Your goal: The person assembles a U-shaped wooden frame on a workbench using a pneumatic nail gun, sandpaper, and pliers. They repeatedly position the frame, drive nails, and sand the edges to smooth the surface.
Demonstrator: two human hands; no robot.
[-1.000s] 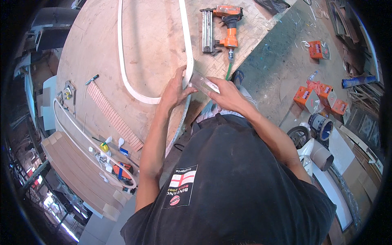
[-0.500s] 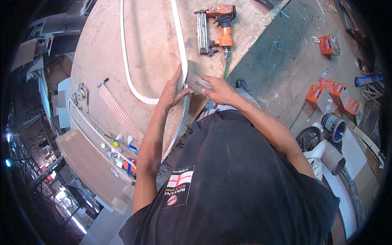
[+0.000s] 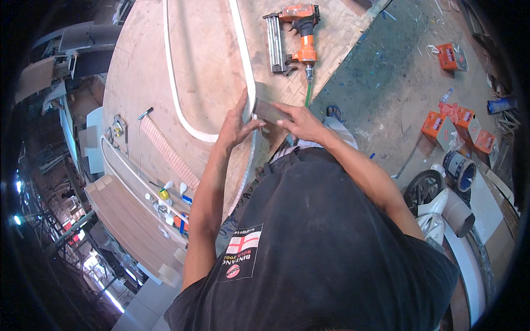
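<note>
A white U-shaped strip (image 3: 243, 49) lies on the large wooden board (image 3: 212, 66), its curved end reaching under my left hand (image 3: 236, 129). That hand grips the strip near the bend, fingers along it and thumb pointing right. My right hand (image 3: 303, 124) pinches a flat metal blade (image 3: 271, 112) between thumb and fingers. The blade's far end meets the strip beside my left fingertips; the exact contact is hidden. Beyond the blade, a small block (image 3: 259, 90) sits against the strip. An orange nail gun (image 3: 305, 47) with a green hose (image 3: 308, 94) rests to the right.
Left on the board lie a ribbed pink strip (image 3: 168, 151), a metal tool (image 3: 118, 129) and small bottles (image 3: 164, 193). Stacked brown panels (image 3: 132, 220) stand at lower left. On the floor at right are orange boxes (image 3: 439, 129), a bucket (image 3: 461, 168) and a wheel (image 3: 422, 187).
The blade in my right hand has tilted, so its slot no longer shows. My left hand keeps its place on the strip. The whole view has shifted slightly.
</note>
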